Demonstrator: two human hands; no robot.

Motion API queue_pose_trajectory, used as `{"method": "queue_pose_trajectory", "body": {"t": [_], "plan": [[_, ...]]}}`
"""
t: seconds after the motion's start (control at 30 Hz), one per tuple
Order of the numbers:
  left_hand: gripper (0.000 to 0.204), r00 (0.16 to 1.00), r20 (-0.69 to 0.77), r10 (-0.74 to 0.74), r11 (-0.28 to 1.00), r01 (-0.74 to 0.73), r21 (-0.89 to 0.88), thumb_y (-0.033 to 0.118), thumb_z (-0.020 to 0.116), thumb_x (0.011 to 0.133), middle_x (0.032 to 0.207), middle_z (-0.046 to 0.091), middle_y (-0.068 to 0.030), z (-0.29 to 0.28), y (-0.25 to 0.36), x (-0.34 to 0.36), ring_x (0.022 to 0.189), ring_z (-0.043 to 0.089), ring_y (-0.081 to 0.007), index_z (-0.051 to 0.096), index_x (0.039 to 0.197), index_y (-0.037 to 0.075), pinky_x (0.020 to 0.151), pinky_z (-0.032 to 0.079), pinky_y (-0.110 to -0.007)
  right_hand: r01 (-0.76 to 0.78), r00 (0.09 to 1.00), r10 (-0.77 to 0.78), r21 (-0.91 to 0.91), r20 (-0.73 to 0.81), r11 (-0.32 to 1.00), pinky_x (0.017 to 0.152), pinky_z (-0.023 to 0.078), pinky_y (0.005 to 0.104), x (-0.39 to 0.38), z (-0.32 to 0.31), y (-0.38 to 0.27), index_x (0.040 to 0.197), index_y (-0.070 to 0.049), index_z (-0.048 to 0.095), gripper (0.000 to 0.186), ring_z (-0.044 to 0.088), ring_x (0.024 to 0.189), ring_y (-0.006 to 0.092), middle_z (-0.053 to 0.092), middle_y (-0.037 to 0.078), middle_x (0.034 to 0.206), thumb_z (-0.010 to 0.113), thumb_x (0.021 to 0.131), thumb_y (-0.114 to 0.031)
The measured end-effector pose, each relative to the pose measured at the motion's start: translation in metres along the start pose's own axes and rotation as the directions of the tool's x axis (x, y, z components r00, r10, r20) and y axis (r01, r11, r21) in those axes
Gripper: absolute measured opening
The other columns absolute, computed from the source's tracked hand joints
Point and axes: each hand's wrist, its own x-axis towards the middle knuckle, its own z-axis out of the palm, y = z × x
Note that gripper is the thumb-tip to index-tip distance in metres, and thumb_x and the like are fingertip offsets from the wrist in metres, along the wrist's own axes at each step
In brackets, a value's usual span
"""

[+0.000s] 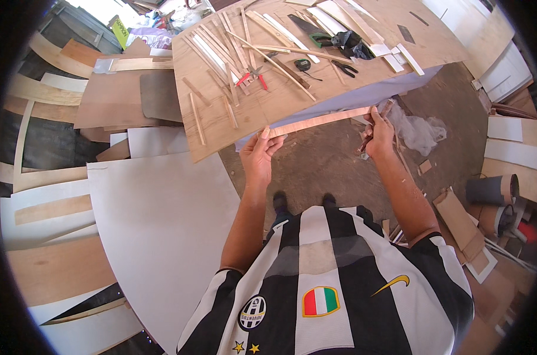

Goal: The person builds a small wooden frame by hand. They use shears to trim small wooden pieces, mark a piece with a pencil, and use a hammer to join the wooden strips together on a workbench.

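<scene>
A thin wooden strip is held level in front of me, just beyond the near edge of the plywood worktable. My left hand pinches its left end between thumb and fingers. At the other end, my right hand is closed on the strip, with the fingers curled in. Something dark brown shows beside the right hand; I cannot make out whether that hand holds it too. On the table lie red-handled pliers, a tape measure, black-handled pliers and several thin wooden strips.
A handsaw and a black plastic bag lie farther back on the table. A large white sheet leans at my left, near stacked boards. Clear plastic wrap and wood offcuts litter the floor at right.
</scene>
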Motion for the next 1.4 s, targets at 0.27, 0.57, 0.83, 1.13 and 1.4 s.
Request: {"method": "queue_pose_trajectory", "body": {"t": [0.27, 0.57, 0.83, 1.13, 1.4], "plan": [[0.024, 0.988, -0.156, -0.012, 0.980, 0.042, 0.194, 0.024, 0.079, 0.095, 0.085, 0.073, -0.0081, -0.024, 0.000, 0.015, 0.071, 0.071, -0.0164, 0.071, 0.093, 0.001, 0.071, 0.064, -0.032, 0.034, 0.998, -0.034, 0.005, 0.053, 0.999, 0.049, 0.038, 0.0301, 0.001, 0.025, 0.004, 0.103, -0.010, 0.063, 0.017, 0.044, 0.051, 0.0099, 0.065, 0.002, 0.088, 0.066, 0.104, -0.026], [0.041, 0.971, -0.108, -0.211, 0.844, 0.237, 0.481, 0.039, 0.073, 0.099, 0.077, 0.070, -0.0071, -0.101, -0.009, 0.019, 0.071, 0.068, -0.0152, 0.071, 0.086, 0.000, 0.073, 0.056, -0.030, 0.135, 0.976, -0.122, -0.062, 0.180, 0.989, 0.045, 0.038, 0.0280, 0.006, 0.077, 0.030, 0.102, -0.008, 0.063, 0.019, 0.044, 0.049, 0.0081, 0.067, 0.003, 0.086, 0.068, 0.103, -0.027], [0.041, 0.947, 0.293, -0.133, 0.419, -0.214, 0.882, 0.039, 0.069, 0.099, 0.084, 0.071, -0.0134, -0.157, 0.029, 0.043, 0.077, 0.063, -0.0189, 0.073, 0.105, -0.001, 0.074, 0.050, -0.036, 0.274, 0.922, -0.151, -0.324, 0.357, 0.906, 0.044, 0.035, 0.0235, -0.016, 0.178, 0.104, 0.103, -0.003, 0.070, 0.023, 0.042, 0.050, 0.0049, 0.066, 0.000, 0.081, 0.071, 0.102, -0.026], [0.035, 0.991, 0.133, -0.026, 0.438, -0.108, 0.892, 0.032, 0.073, 0.097, 0.081, 0.069, -0.0124, -0.191, 0.066, 0.088, 0.071, 0.061, -0.0222, 0.074, 0.102, -0.003, 0.069, 0.049, -0.035, 0.163, 0.834, 0.151, -0.499, 0.530, 0.851, 0.057, 0.039, 0.0280, -0.059, 0.285, 0.202, 0.100, -0.004, 0.071, 0.031, 0.048, 0.067, 0.0086, 0.057, -0.002, 0.081, 0.075, 0.098, -0.035], [0.038, 0.987, -0.159, 0.008, 0.630, 0.119, 0.767, 0.035, 0.076, 0.096, 0.075, 0.070, -0.0061, -0.247, 0.052, 0.132, 0.069, 0.061, -0.0120, 0.076, 0.099, -0.003, 0.064, 0.049, -0.030, 0.015, 0.872, 0.315, -0.664, 0.374, 0.748, 0.052, 0.050, 0.0295, 0.015, 0.327, 0.271, 0.141, -0.003, 0.049, 0.052, 0.056, 0.059, 0.0129, 0.063, 0.008, 0.089, 0.064, 0.092, -0.006]]}}
